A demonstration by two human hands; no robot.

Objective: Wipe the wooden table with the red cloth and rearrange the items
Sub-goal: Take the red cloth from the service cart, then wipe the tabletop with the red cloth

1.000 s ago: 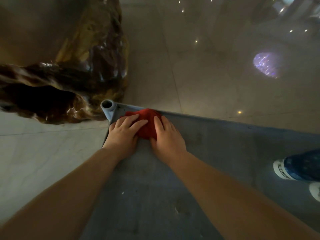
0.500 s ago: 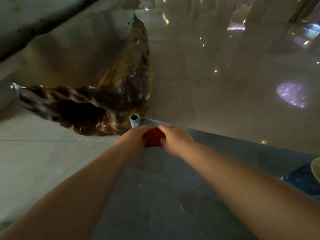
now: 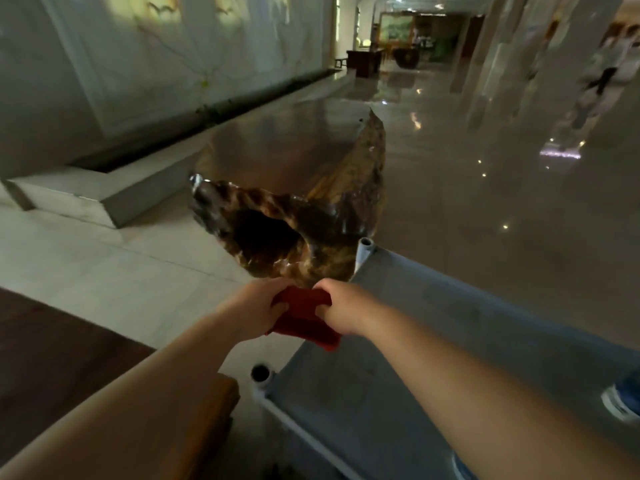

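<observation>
Both hands are closed on the red cloth (image 3: 304, 315), one on each end. The left hand (image 3: 254, 311) has its fingers curled around the left edge, the right hand (image 3: 341, 313) is bunched into a fist pinching the right edge, so the cloth is pulled between them with its long axis running side to side. It's held in the air, not lying on anything, and the lower part hangs down and toward the person, ending in a corner just over the near edge of the grey shelf (image 3: 433, 358).

Working out from the cloth: the shelf sits right of and below it, a flat grey surface with pale tube posts at its corners, one post (image 3: 365, 247) beyond the cloth and one (image 3: 261, 374) closer in. Straight beyond the cloth is the wooden table (image 3: 287, 174), a big glossy slab whose knobbly, hollowed-out end faces the cloth and almost meets the hands. Its long axis runs away from the cloth, up the hallway. Left of the cloth and nearer is a darker wood surface (image 3: 52, 341), and far right, past the shelf, there's a shoe (image 3: 620, 403) at the frame edge. The floor (image 3: 485, 220) is shiny tile.
</observation>
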